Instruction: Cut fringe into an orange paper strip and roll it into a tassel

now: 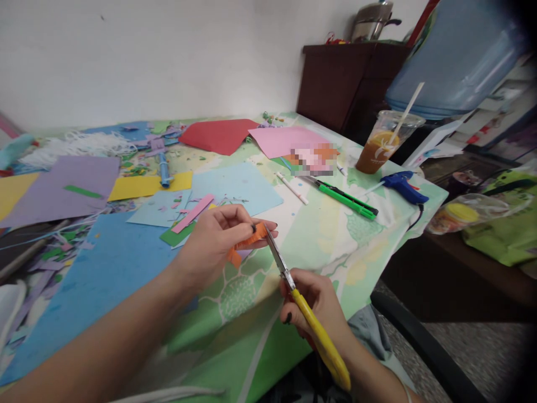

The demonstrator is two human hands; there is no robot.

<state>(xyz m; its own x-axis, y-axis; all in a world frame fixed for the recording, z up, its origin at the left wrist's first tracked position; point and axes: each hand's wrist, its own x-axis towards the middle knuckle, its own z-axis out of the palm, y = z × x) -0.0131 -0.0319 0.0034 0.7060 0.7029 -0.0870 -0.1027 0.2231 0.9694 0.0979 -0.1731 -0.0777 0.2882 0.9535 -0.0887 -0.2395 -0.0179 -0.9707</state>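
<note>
My left hand (pixel 229 230) pinches a small fringed orange paper strip (pixel 255 235) between thumb and fingers, above the table's front part. One end of the strip hangs down below the fingers. My right hand (pixel 314 302) is closed around yellow-handled scissors (pixel 321 338), whose blades point up and left. The blade tips touch or lie very close to the strip's right end. Pink and green paper strips (pixel 193 213) lie just behind my left hand, beside light blue sheets (pixel 239 187).
Behind are red paper (pixel 220 136), a green cutter (pixel 346 200) and a white stick (pixel 292 187). A drink cup (pixel 380 143) and blue glue gun (pixel 405 187) stand or lie right. Blue paper (pixel 104 274) and scraps cover the left. A chair arm (pixel 428 347) is lower right.
</note>
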